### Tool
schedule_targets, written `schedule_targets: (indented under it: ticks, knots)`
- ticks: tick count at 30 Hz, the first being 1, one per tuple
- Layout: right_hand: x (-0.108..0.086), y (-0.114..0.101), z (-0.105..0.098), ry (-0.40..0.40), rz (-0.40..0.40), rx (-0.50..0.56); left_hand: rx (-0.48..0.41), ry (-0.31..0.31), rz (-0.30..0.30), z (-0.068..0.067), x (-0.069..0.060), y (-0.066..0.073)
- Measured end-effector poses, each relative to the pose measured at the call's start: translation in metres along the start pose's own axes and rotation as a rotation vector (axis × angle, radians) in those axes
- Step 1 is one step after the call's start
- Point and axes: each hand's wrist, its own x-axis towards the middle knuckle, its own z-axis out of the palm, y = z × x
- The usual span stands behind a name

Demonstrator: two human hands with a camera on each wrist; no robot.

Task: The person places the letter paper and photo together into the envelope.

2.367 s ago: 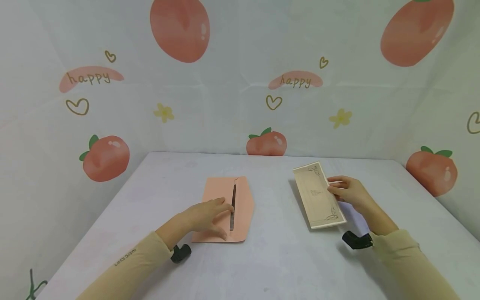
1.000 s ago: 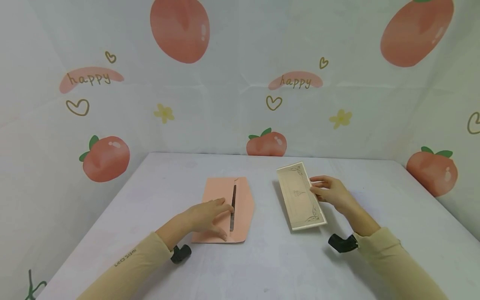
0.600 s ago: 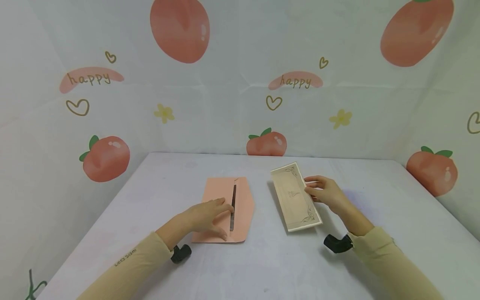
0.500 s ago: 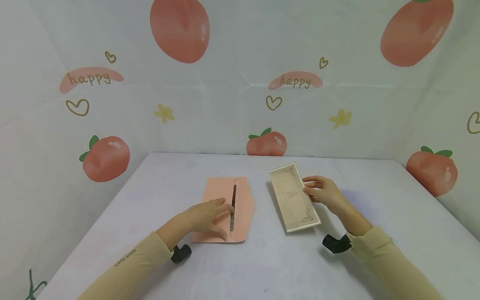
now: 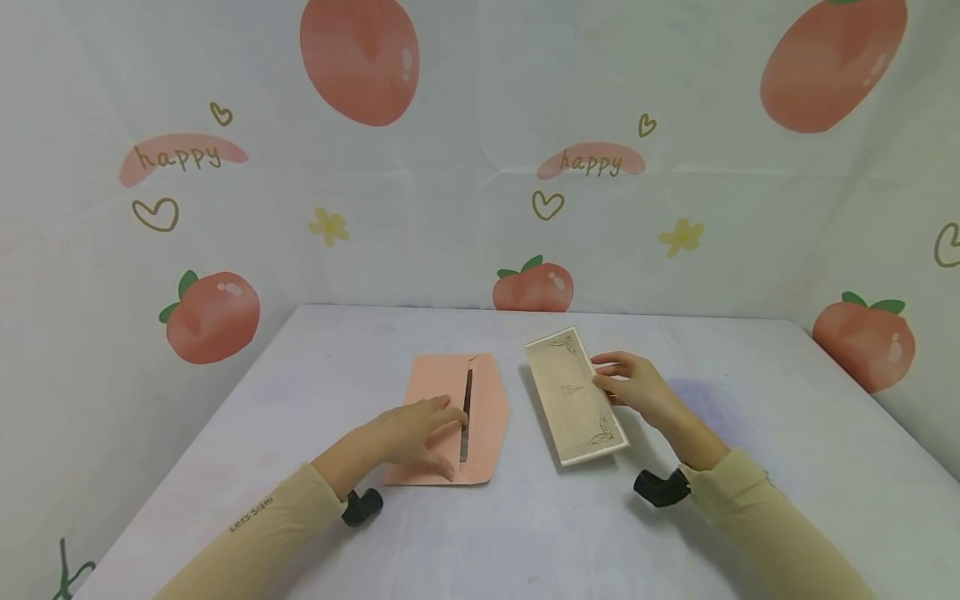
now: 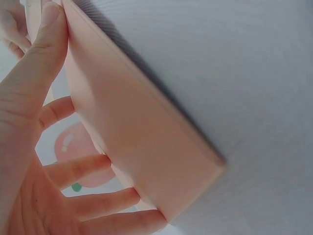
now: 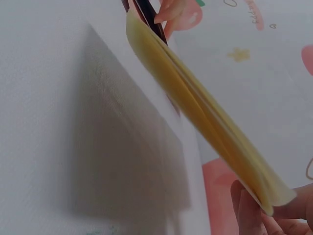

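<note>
A pink envelope [image 5: 487,417] lies on the white table with a dark slit along its right part. My left hand [image 5: 411,429] rests over it, fingers spread; in the left wrist view the fingertips of my left hand [image 6: 63,161] touch the edge of the envelope [image 6: 132,127]. To the right, my right hand [image 5: 637,387] pinches the right edge of a cream, folded card [image 5: 573,400] printed with corner scrolls. The card is tilted and held above the table, as its shadow in the right wrist view shows; there my right hand [image 7: 274,210] grips the card [image 7: 195,107] at its end.
Behind the white table [image 5: 525,542] hangs a white cloth [image 5: 450,208] printed with peaches, hearts and flowers. A black wrist device [image 5: 662,488] is on the right wrist and another black device [image 5: 363,507] on the left. A green string-like thing [image 5: 66,575] is at the lower left.
My right hand has moved left with the card, bringing it nearer to the envelope. My left hand and the envelope have stayed in place.
</note>
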Motion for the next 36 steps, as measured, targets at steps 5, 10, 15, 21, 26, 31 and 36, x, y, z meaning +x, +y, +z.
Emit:
schedule_targets:
  ticks: [5,10,15,21,26,31,36]
  knots:
    - [0.000,-0.002,0.004,-0.011,0.002,0.012,-0.004,-0.002,-0.005,0.001,0.001,-0.001]
    - [0.000,-0.003,0.008,-0.023,-0.015,0.023,-0.008,-0.005,-0.009,0.001,0.002,-0.001]
    - [0.002,-0.002,0.012,-0.039,-0.035,0.023,-0.019,-0.009,-0.017,0.000,0.001,0.000]
    - [0.004,-0.002,0.017,-0.052,-0.040,0.005,-0.013,-0.008,-0.017,0.000,0.001,0.000]
    - [0.005,-0.003,0.022,-0.055,-0.036,0.007,-0.015,-0.007,-0.019,0.000,0.001,0.000]
    - [0.006,-0.006,0.026,-0.059,-0.029,0.001,-0.020,-0.008,-0.025,0.000,0.001,0.000]
    - [0.006,-0.008,0.030,-0.073,-0.038,0.018,-0.025,-0.016,-0.043,0.001,0.001,0.001]
